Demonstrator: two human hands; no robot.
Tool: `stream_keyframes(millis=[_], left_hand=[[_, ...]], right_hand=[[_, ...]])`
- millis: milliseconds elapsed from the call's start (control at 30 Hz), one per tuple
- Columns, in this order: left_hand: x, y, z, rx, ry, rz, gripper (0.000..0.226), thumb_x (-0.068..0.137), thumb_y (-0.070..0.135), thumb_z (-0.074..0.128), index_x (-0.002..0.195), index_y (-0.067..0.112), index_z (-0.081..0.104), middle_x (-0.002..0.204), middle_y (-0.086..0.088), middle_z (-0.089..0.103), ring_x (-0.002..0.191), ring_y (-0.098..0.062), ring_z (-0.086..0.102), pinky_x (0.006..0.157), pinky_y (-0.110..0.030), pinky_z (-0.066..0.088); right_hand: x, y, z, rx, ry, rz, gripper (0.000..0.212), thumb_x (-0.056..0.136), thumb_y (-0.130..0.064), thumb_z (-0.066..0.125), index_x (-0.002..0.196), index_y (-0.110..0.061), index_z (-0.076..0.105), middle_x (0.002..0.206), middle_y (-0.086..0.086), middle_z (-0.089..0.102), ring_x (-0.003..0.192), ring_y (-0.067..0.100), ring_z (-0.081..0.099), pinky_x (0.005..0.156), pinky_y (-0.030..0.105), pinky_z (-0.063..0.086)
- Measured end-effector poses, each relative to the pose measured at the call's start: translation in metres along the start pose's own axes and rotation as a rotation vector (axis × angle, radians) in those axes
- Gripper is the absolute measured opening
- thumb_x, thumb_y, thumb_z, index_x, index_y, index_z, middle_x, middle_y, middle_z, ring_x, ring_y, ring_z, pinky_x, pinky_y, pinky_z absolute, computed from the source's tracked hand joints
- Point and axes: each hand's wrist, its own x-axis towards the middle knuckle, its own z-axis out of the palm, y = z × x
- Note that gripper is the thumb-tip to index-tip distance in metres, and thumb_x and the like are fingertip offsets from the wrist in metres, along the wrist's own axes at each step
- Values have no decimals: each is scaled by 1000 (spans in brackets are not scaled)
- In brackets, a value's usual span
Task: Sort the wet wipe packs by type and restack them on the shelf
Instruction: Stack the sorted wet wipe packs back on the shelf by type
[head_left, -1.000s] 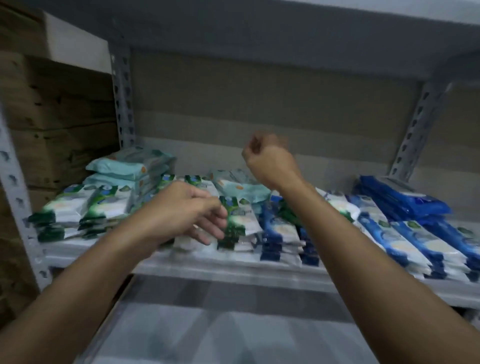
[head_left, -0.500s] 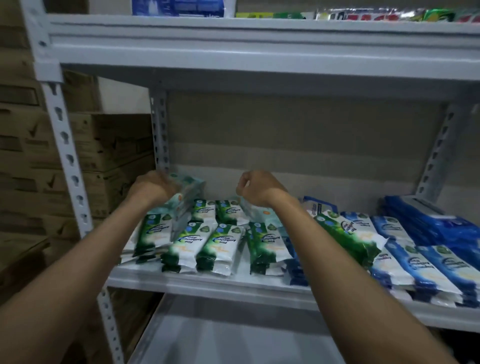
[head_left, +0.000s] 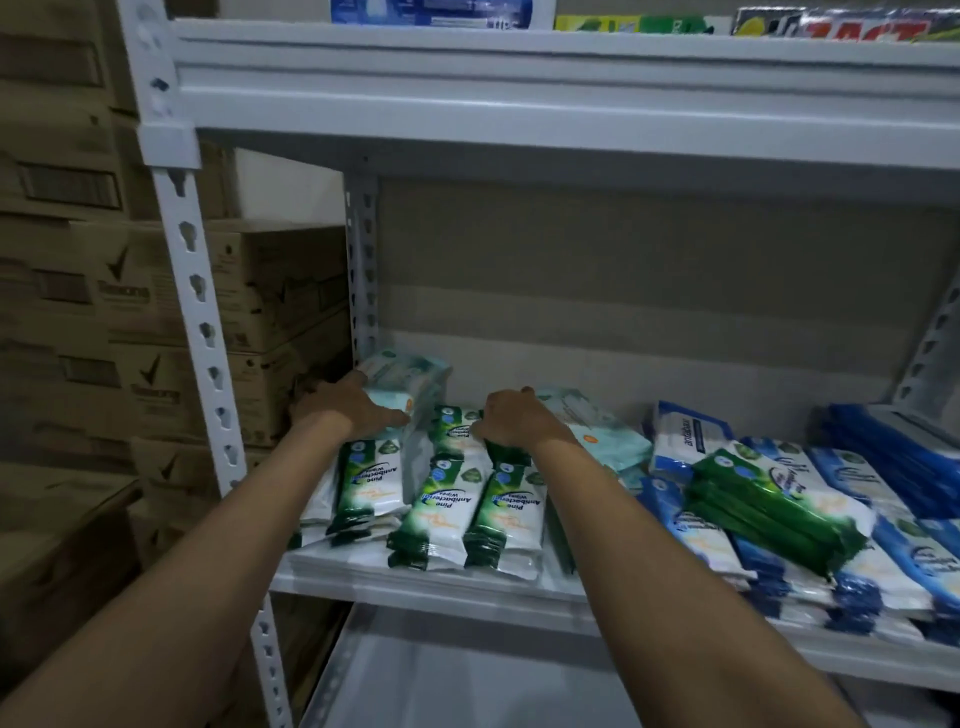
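both arms reach into the middle shelf (head_left: 431, 584) of a white metal rack. the left hand (head_left: 349, 410) lies palm down with fingers spread over a stack of pale teal packs (head_left: 410, 376) in the back left corner by the rear upright, thumb side resting on the front of the top pack. the right hand (head_left: 514, 422) is curled over the far ends of the green and white pine wipes (head_left: 470, 512), fingers bent down and pressing on the dark green edges, though i can't tell if it's really pinching one or just resting there. those green packs sit in about 3 rows at the front left of the shelf, labels upside down to the camera. just right of the right hand another pale teal pack (head_left: 597, 426) lies tilted on the pile. past that a blue and white pack (head_left: 685, 434) stands up near the back, and a bundle of green packs (head_left: 779, 506) lies crosswise on top of the blue wipe packs (head_left: 883, 519), which fill the right side of the shelf. a darker blue stack (head_left: 904, 457) sits at the far right back. brown cardboard boxes (head_left: 156, 312) are stacked outside the rack on the left, and more products line the upper shelf (head_left: 519, 67).
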Motion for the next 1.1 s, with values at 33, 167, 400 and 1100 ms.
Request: stream_keyframes(millis=[33,167,400,1100], left_hand=[[5,-2,2,10,3,10,119,60,86,65,158,38,19,158,-11,36,134,-35,47,105,-40,48],[10,-2,6,14,2,51,108,65,80,71,154,32,31,153,-11,42,129,-35,49,104,-40,48],[21,1,1,49,-6,124,101,73,70,75,153,20,38,151,-7,47,126,-31,54,97,-37,51],[19,-17,6,-272,-95,179,110,68,45,91,156,16,32,153,-3,44,128,-22,51,105,-26,43]], right_hand=[[2,0,2,-18,-14,3,31,88,-43,50,106,-18,49,134,21,55,122,37,50,99,46,37],[-3,6,-2,-21,-53,-5,29,101,-27,47,120,-8,57,133,17,59,130,34,46,119,42,15],[7,-4,3,-43,-80,-12,73,92,-68,39,127,-10,65,141,19,53,131,38,44,112,46,30],[1,-67,29,313,86,93,91,85,-12,74,158,-9,18,139,19,55,125,38,56,98,41,53]])
